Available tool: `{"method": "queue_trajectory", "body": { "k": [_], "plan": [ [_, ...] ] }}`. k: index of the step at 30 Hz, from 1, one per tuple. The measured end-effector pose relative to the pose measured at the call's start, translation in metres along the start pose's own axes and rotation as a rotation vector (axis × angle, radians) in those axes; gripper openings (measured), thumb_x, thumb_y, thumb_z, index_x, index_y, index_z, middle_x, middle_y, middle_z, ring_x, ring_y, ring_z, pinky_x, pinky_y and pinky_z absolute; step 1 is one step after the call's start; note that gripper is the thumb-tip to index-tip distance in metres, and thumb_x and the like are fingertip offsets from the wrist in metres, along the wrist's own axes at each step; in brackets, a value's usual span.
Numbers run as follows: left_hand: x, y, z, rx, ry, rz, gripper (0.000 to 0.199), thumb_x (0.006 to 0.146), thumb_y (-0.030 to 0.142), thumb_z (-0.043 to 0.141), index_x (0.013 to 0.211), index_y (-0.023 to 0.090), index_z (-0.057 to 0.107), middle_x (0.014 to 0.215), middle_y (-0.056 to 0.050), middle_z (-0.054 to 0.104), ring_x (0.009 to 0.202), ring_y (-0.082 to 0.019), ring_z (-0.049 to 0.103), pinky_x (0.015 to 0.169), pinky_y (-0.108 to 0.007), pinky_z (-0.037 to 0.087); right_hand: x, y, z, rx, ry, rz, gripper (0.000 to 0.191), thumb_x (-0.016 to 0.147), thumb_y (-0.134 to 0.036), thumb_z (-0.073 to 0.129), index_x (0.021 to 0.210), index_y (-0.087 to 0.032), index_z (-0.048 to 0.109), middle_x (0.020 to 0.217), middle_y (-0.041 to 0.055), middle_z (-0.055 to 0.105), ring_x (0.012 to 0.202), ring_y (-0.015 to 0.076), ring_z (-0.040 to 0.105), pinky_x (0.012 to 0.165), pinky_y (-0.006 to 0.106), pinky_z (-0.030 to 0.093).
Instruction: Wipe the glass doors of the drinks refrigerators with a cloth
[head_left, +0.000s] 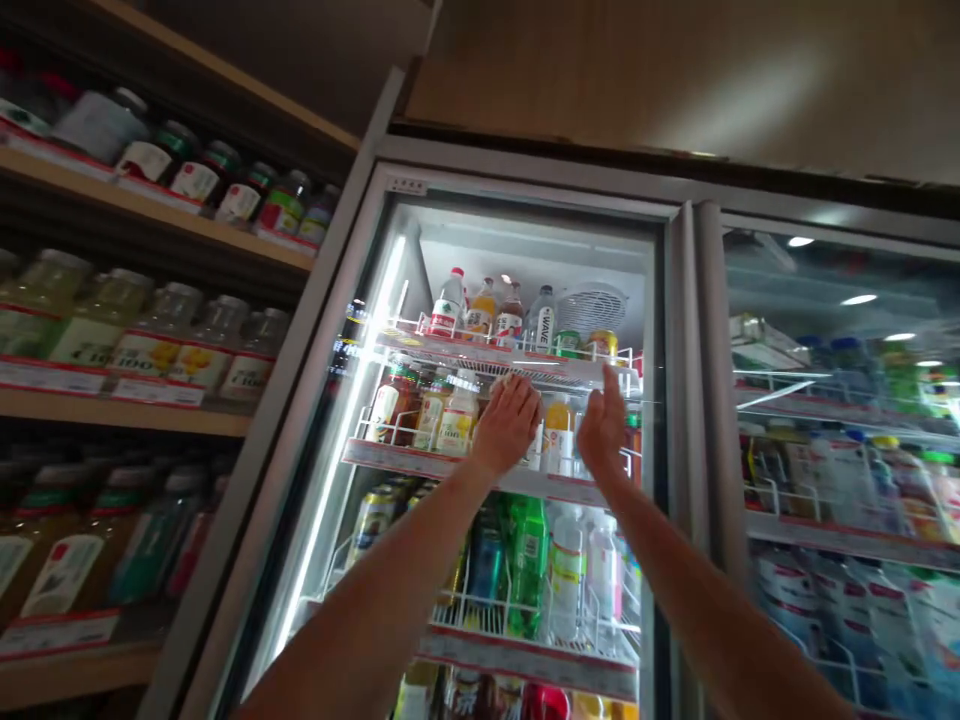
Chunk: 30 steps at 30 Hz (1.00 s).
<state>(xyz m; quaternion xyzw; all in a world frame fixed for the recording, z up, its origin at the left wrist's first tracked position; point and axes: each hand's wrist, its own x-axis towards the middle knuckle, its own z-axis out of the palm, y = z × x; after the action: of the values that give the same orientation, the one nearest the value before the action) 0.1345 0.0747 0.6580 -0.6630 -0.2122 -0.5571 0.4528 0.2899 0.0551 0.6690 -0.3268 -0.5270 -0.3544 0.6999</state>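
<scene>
Both arms reach up in front of a lit drinks fridge with a glass door. My left hand is at the second rack, its fingers bent over a small pale thing that I cannot make out. To its right, my right hand is raised with palm turned inward and fingers stretched, holding nothing. Between the hands shows an orange drink bottle. Above them, the top rack carries several bottles and two cans. A green bottle stands on the rack below.
Wooden shelves with rows of bottles stand at the left. A second glass-door fridge full of drinks is at the right. Wood panelling runs above the fridges.
</scene>
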Motion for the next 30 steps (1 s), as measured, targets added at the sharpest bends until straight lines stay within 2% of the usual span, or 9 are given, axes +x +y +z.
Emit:
{"method": "queue_trajectory", "body": {
  "k": [5, 10, 12, 15, 18, 21, 23, 27, 30],
  "plan": [
    [-0.016, -0.079, -0.042, 0.192, -0.012, -0.155, 0.037, 0.087, 0.031, 0.042, 0.120, 0.018, 0.052, 0.141, -0.014, 0.041, 0.134, -0.029, 0.032, 0.106, -0.052, 0.030, -0.004, 0.055, -0.038, -0.435, -0.115, -0.170, 0.050, 0.092, -0.037, 0.029, 0.138, -0.019, 0.036, 0.145, 0.0132, 0.036, 0.138, 0.0266, 0.025, 0.107, 0.052, 0.028],
    [-0.013, -0.148, -0.076, 0.255, 0.139, -0.480, 0.038, 0.088, 0.030, 0.037, 0.113, 0.009, 0.055, 0.130, -0.023, 0.048, 0.130, -0.036, 0.036, 0.100, -0.060, 0.030, -0.016, 0.059, -0.043, -0.510, -0.137, -0.225, 0.050, 0.093, -0.036, 0.030, 0.139, -0.017, 0.035, 0.146, 0.0136, 0.035, 0.139, 0.0263, 0.023, 0.108, 0.050, 0.027],
    [-0.001, -0.137, -0.061, 0.237, 0.183, -0.486, 0.038, 0.089, 0.030, 0.035, 0.111, 0.007, 0.055, 0.125, -0.024, 0.052, 0.129, -0.035, 0.036, 0.102, -0.059, 0.030, -0.016, 0.058, -0.042, -0.527, -0.131, -0.227, 0.050, 0.093, -0.037, 0.030, 0.139, -0.017, 0.035, 0.146, 0.0137, 0.035, 0.139, 0.0265, 0.024, 0.108, 0.050, 0.028],
    [0.021, -0.075, -0.019, 0.174, 0.193, -0.357, 0.037, 0.088, 0.030, 0.038, 0.111, 0.007, 0.056, 0.126, -0.022, 0.051, 0.130, -0.033, 0.036, 0.105, -0.055, 0.031, -0.015, 0.060, -0.041, -0.539, -0.129, -0.238, 0.051, 0.093, -0.037, 0.027, 0.139, -0.015, 0.035, 0.145, 0.0146, 0.037, 0.138, 0.0263, 0.025, 0.107, 0.049, 0.029],
    [0.031, -0.008, 0.018, 0.083, 0.120, -0.067, 0.034, 0.090, 0.029, 0.040, 0.114, 0.012, 0.055, 0.128, -0.015, 0.052, 0.131, -0.029, 0.035, 0.107, -0.050, 0.032, -0.015, 0.062, -0.042, -0.543, -0.120, -0.241, 0.051, 0.093, -0.035, 0.027, 0.139, -0.014, 0.034, 0.143, 0.0147, 0.039, 0.136, 0.0261, 0.029, 0.106, 0.049, 0.031],
    [0.025, 0.006, 0.023, 0.018, 0.000, 0.232, 0.029, 0.090, 0.025, 0.040, 0.113, 0.016, 0.056, 0.127, -0.009, 0.054, 0.132, -0.024, 0.035, 0.110, -0.044, 0.032, -0.016, 0.062, -0.042, -0.564, -0.111, -0.213, 0.052, 0.092, -0.034, 0.028, 0.140, -0.015, 0.033, 0.142, 0.0150, 0.040, 0.134, 0.0274, 0.033, 0.105, 0.052, 0.031],
    [0.017, -0.024, 0.007, 0.027, -0.058, 0.252, 0.029, 0.089, 0.024, 0.040, 0.113, 0.019, 0.057, 0.131, -0.007, 0.051, 0.134, -0.022, 0.033, 0.111, -0.043, 0.031, -0.016, 0.062, -0.043, -0.572, -0.109, -0.189, 0.053, 0.092, -0.035, 0.028, 0.141, -0.015, 0.031, 0.143, 0.0153, 0.039, 0.134, 0.0284, 0.032, 0.104, 0.054, 0.030],
    [0.007, -0.117, -0.039, 0.174, 0.067, -0.221, 0.033, 0.089, 0.024, 0.039, 0.117, 0.017, 0.055, 0.141, -0.010, 0.041, 0.137, -0.027, 0.025, 0.111, -0.050, 0.028, -0.015, 0.061, -0.045, -0.580, -0.144, -0.155, 0.055, 0.092, -0.037, 0.029, 0.141, -0.014, 0.030, 0.145, 0.0163, 0.036, 0.136, 0.0302, 0.028, 0.105, 0.056, 0.028],
    [0.009, -0.139, -0.047, 0.218, 0.143, -0.375, 0.035, 0.087, 0.023, 0.040, 0.118, 0.012, 0.053, 0.142, -0.015, 0.038, 0.137, -0.033, 0.024, 0.110, -0.056, 0.025, -0.012, 0.050, -0.037, -0.568, -0.145, -0.101, 0.057, 0.091, -0.040, 0.030, 0.141, -0.013, 0.031, 0.146, 0.0171, 0.033, 0.137, 0.0316, 0.025, 0.105, 0.056, 0.028]
  ]
}}
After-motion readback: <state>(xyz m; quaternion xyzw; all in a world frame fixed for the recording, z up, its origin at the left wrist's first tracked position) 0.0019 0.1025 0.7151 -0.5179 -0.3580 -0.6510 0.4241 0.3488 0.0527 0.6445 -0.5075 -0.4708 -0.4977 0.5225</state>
